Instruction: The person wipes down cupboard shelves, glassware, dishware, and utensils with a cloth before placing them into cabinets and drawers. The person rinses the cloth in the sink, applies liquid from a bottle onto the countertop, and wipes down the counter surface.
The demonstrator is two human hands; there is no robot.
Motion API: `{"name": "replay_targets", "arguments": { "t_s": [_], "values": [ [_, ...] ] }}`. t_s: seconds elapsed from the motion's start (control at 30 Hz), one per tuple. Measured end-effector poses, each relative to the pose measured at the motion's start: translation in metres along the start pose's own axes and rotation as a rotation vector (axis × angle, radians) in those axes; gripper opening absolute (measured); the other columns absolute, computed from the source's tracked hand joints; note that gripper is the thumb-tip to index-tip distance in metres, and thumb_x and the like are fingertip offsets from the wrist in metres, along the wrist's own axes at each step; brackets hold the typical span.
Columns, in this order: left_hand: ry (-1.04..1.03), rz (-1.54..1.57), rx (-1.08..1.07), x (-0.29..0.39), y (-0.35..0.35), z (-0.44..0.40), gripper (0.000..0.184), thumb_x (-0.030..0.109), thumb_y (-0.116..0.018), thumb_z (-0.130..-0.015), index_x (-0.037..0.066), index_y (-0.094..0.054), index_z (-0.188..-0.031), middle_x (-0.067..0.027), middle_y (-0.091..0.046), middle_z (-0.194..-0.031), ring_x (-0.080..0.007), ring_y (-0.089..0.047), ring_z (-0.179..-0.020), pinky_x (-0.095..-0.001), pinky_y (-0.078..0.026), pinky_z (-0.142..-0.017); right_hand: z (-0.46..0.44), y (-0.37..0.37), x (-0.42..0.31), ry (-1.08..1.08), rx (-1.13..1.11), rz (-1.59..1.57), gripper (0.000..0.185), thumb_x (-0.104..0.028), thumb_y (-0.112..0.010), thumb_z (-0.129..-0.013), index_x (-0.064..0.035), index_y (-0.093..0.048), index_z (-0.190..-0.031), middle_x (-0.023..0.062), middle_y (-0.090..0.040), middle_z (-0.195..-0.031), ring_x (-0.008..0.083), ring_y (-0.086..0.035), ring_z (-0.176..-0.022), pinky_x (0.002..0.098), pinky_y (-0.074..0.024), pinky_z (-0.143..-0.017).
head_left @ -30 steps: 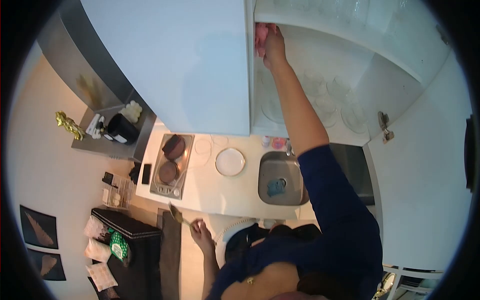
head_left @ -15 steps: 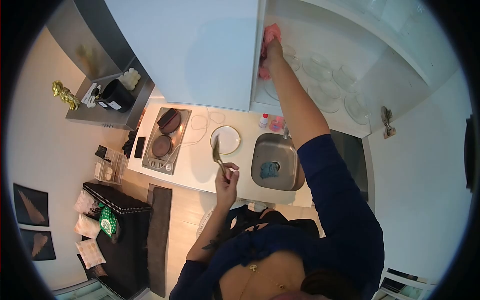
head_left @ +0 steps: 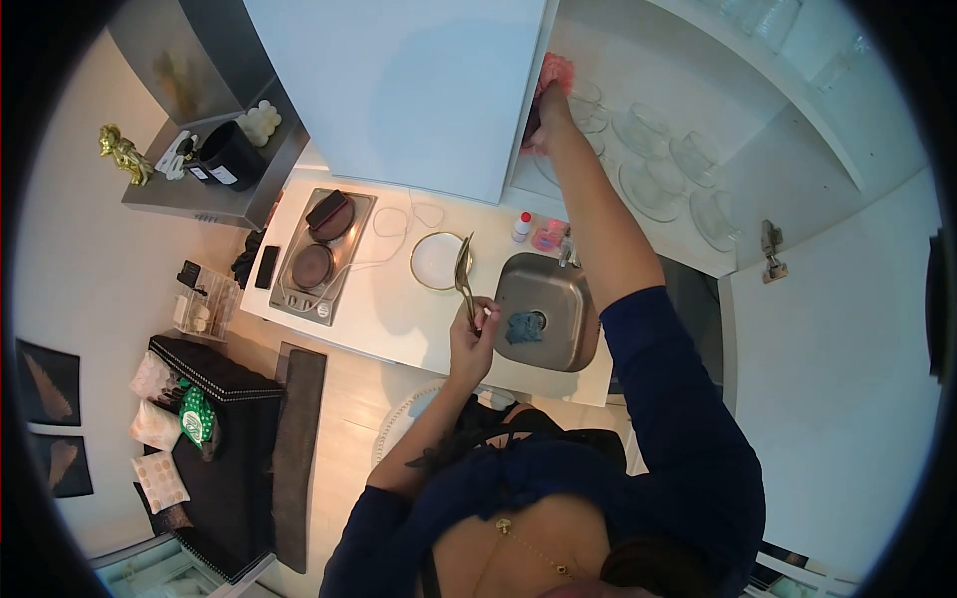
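Inside the wall cabinet [head_left: 797, 140], by its left wall: right hand [head_left: 545, 118] closed on pink cloth [head_left: 557, 73], cloth bunched, partly hidden by fingers. Just right of it, on the same shelf: clear glass cups and saucers [head_left: 653, 184]. Over the desk [head_left: 394, 324], between plate and sink: left hand [head_left: 474, 339] gripping gold-toned cutlery [head_left: 463, 274] by the handles, heads pointing away from the body; number of pieces unclear. Behind the heads: gold-rimmed white plate [head_left: 431, 261], contact impossible to tell. To the right: steel sink [head_left: 573, 339], blue cloth [head_left: 523, 327] lying inside near the drain.
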State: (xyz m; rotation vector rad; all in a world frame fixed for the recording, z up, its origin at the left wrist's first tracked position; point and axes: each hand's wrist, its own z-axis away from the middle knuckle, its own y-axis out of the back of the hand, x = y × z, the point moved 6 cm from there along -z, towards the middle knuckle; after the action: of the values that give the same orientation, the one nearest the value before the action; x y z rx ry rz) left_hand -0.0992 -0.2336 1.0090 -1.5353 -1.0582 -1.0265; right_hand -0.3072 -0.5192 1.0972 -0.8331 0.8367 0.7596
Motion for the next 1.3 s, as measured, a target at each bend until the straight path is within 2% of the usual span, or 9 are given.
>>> {"name": "replay_targets", "arguments": {
  "t_s": [0.23, 0.37, 0.6, 0.67, 0.73, 0.8, 0.9, 1.03, 1.3],
  "values": [
    [-0.052, -0.019, -0.016, -0.012, -0.016, -0.018, 0.01, 0.007, -0.053, -0.088, 0.002, -0.047, -0.082, -0.0027, -0.052, -0.081, -0.0064, -0.041, -0.068, -0.0203, -0.037, -0.059, 0.047, 0.004, 0.001, 0.075, 0.006, 0.051, 0.048, -0.045, -0.024, -0.09, -0.0069, -0.052, -0.098, 0.0134, -0.06, -0.092, 0.028, -0.059, -0.087, 0.049, -0.0435, -0.08],
    [-0.025, -0.083, -0.048, -0.022, -0.032, -0.028, 0.027, 0.026, -0.044, -0.095, 0.003, -0.056, -0.087, 0.0065, -0.037, -0.055, -0.0021, -0.034, -0.05, -0.0192, -0.028, -0.047, 0.052, 0.003, 0.006, 0.18, -0.036, -0.099, 0.04, -0.039, -0.028, -0.09, -0.0074, -0.051, -0.099, 0.0108, -0.058, -0.092, 0.0255, -0.058, -0.088, 0.0455, -0.0462, -0.078],
    [-0.107, -0.144, -0.03, -0.034, -0.037, -0.048, 0.033, 0.029, -0.041, -0.096, 0.003, -0.055, -0.083, 0.0051, -0.036, -0.057, -0.0034, -0.031, -0.05, -0.0224, -0.025, -0.045, 0.154, 0.03, -0.007, 0.601, -0.249, -0.274, 0.029, -0.012, -0.045, -0.084, -0.0044, -0.048, -0.112, 0.0082, -0.056, -0.104, 0.022, -0.056, -0.092, 0.0368, -0.0466, -0.084],
    [-0.05, -0.215, -0.019, -0.042, -0.014, -0.037, 0.033, 0.03, -0.041, -0.095, 0.003, -0.055, -0.083, 0.0051, -0.035, -0.055, -0.004, -0.031, -0.05, -0.0225, -0.025, -0.046, 0.223, 0.057, -0.013, 1.22, -0.141, 0.386, 0.03, -0.013, -0.045, -0.085, -0.0015, -0.049, -0.113, 0.0081, -0.056, -0.105, 0.0202, -0.056, -0.093, 0.033, -0.0457, -0.082],
    [0.063, -0.263, 0.038, -0.059, 0.018, -0.018, 0.031, 0.028, -0.042, -0.094, 0.004, -0.056, -0.08, 0.0049, -0.033, -0.053, -0.0042, -0.03, -0.048, -0.0224, -0.025, -0.045, 0.211, 0.098, 0.022, 0.504, -0.386, -0.451, 0.035, -0.018, -0.047, -0.082, -0.0001, -0.051, -0.112, 0.01, -0.058, -0.101, 0.0184, -0.057, -0.092, 0.0298, -0.047, -0.08],
    [0.166, -0.31, 0.085, -0.084, 0.055, 0.006, 0.031, 0.026, -0.043, -0.094, 0.004, -0.056, -0.078, 0.0049, -0.034, -0.052, -0.0035, -0.03, -0.048, -0.0225, -0.024, -0.045, 0.213, 0.146, 0.057, 0.325, -0.353, -0.324, 0.038, -0.017, -0.047, -0.082, 0.001, -0.05, -0.115, 0.0104, -0.058, -0.104, 0.0179, -0.057, -0.094, 0.0294, -0.046, -0.083],
    [0.311, -0.423, 0.132, -0.111, 0.102, 0.044, 0.035, 0.029, -0.043, -0.095, 0.004, -0.057, -0.074, 0.0063, -0.03, -0.048, -0.0029, -0.028, -0.044, -0.0225, -0.023, -0.042, 0.213, 0.187, 0.072, 0.353, -0.305, 0.097, 0.04, -0.016, -0.048, -0.081, 0.0004, -0.047, -0.119, 0.0102, -0.057, -0.109, 0.0178, -0.056, -0.098, 0.0299, -0.0451, -0.087],
    [0.566, -0.417, 0.129, -0.129, 0.13, 0.078, 0.038, 0.032, -0.046, -0.093, 0.004, -0.057, -0.071, 0.0043, -0.033, -0.047, -0.0056, -0.033, -0.044, -0.0247, -0.027, -0.043, 0.238, 0.199, 0.076, 0.248, -0.33, -0.09, 0.039, -0.007, -0.046, -0.085, 0.0023, -0.042, -0.123, 0.0098, -0.052, -0.117, 0.0169, -0.051, -0.108, 0.0306, -0.0402, -0.093],
    [0.358, -0.438, -0.04, -0.117, 0.073, 0.027, 0.037, 0.032, -0.047, -0.093, 0.003, -0.058, -0.073, 0.0042, -0.033, -0.05, -0.0052, -0.032, -0.048, -0.0252, -0.027, -0.045, 0.209, 0.088, 0.041, 0.615, -0.132, -0.34, 0.037, -0.008, -0.05, -0.087, -0.0064, -0.039, -0.122, 0.0062, -0.051, -0.112, 0.0159, -0.051, -0.104, 0.0298, -0.0421, -0.088]
  ]
}}
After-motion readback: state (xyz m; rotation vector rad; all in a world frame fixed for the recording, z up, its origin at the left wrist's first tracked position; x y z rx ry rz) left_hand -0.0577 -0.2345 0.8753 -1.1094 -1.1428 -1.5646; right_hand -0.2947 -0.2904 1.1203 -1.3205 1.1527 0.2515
